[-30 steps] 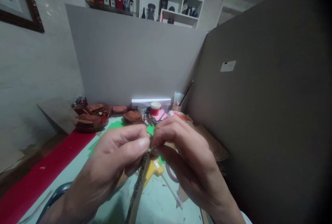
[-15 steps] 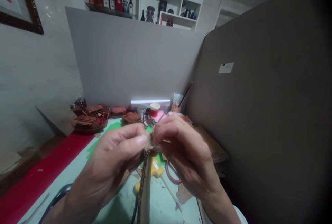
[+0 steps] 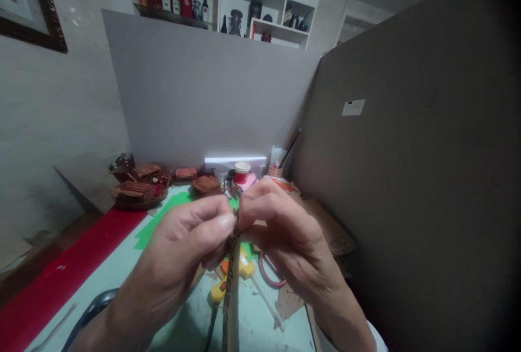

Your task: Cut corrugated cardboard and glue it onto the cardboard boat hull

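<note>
A strip of corrugated cardboard (image 3: 232, 303) stands edge-on towards me, its wavy core showing along the left side. My left hand (image 3: 191, 243) is closed on its far end, thumb and forefinger pinching it. From the other side my right hand (image 3: 285, 232) pinches the same end, its fingertips almost meeting those of the left. The fingers hide the very tip. Below the hands, behind the strip, lies a yellow glue gun (image 3: 244, 268) with a glue stick (image 3: 268, 303) sticking out towards the right. Beside it is a red-handled pair of scissors (image 3: 272, 273), partly covered by my right hand.
Green paper (image 3: 163, 219) lies on the pale table (image 3: 268, 338). Brown stacked pieces (image 3: 136, 192) fill a dish at the back left. A red and white cup (image 3: 241, 173) stands at the back. Cardboard sheets (image 3: 328, 221) are piled right, beside a grey partition (image 3: 407, 178).
The fingers of both hands have drawn tighter together over the strip's end, hiding the torn bit seen there before. The strip's near end has shifted slightly right, exposing more of the glue gun.
</note>
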A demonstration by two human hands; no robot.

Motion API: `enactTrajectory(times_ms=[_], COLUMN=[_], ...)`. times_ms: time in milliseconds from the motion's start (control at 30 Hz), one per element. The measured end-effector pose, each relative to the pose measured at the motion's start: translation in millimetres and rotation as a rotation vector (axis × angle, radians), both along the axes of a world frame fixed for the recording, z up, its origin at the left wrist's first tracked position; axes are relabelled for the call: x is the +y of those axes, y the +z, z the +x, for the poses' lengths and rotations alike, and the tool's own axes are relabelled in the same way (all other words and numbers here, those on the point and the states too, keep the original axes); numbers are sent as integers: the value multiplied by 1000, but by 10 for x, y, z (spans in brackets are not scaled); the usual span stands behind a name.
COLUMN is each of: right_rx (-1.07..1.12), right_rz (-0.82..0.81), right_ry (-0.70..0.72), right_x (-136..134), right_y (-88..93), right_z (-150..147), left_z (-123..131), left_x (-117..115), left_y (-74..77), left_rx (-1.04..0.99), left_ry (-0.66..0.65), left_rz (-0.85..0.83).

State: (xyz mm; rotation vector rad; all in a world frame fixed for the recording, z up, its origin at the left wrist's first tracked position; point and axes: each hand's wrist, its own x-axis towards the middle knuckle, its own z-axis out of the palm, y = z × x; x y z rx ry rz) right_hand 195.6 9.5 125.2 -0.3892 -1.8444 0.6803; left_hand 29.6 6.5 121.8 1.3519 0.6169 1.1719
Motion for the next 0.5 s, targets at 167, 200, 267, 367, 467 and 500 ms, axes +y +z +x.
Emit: enactTrajectory(times_ms=[167, 200, 267, 367, 467, 500], right_rx=[60, 70, 87, 104, 109, 109], right_rz=[-3, -3, -12, -20, 2, 11], right_ry=[51, 51, 54, 70, 79, 79], right_x=[31, 37, 47, 58, 69, 72], right_y=[-61, -71, -86, -95, -96, -96], right_z=[-35, -36, -37, -34, -35, -36], left_z=[24, 32, 46, 56, 52, 47], left_x=[-39, -41, -37, -24, -21, -21], left_y=[11, 19, 32, 43, 48, 48], left_rx=[-121, -140, -164, -176, -212, -230], left_ry=[-13, -22, -38, -52, -81, -96], left_rz=[-122, -127, -128, -144, -155, -157])
